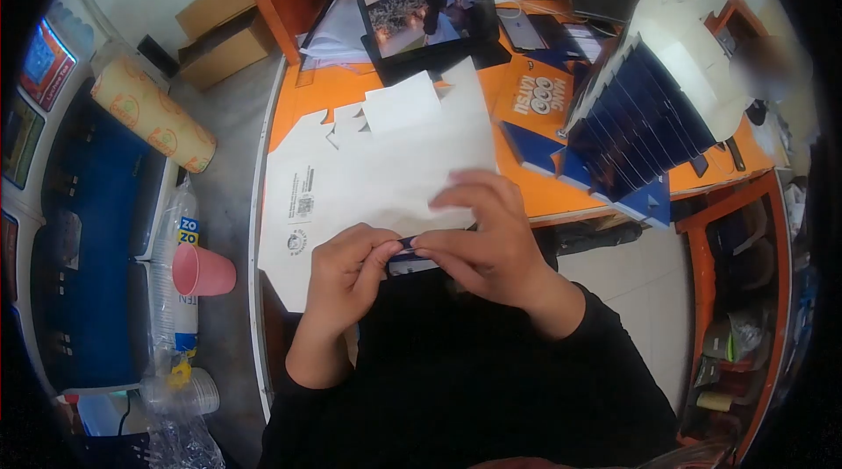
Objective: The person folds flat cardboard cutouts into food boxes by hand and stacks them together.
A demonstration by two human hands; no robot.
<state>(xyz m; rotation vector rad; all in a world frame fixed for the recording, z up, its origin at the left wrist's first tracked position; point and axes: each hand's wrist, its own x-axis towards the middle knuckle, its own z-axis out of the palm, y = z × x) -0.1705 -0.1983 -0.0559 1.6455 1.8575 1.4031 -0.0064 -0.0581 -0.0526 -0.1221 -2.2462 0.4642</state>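
Note:
My left hand (pixel 346 272) is closed, its thumb and fingers pinching one end of a small dark-blue piece of folded card (pixel 407 245). From the other side my right hand (pixel 495 245) pinches the same piece between thumb and forefinger, with its other fingers raised and slightly blurred. A paler strip (pixel 412 266) shows just below the fingertips; most of the piece is hidden by the hands. Beneath and beyond the hands lies a large white die-cut sheet (pixel 351 180) with printed marks, and a smaller white piece (pixel 403 103) rests on its far part.
A lit tablet (pixel 430 17) stands at the back of the orange table. To the right are a stack of navy folded cards (pixel 645 123), flat blue pieces (pixel 531 147) and an orange printed card (pixel 532 94). A pink cup (pixel 203 270) and wrapped roll (pixel 153 114) stand left.

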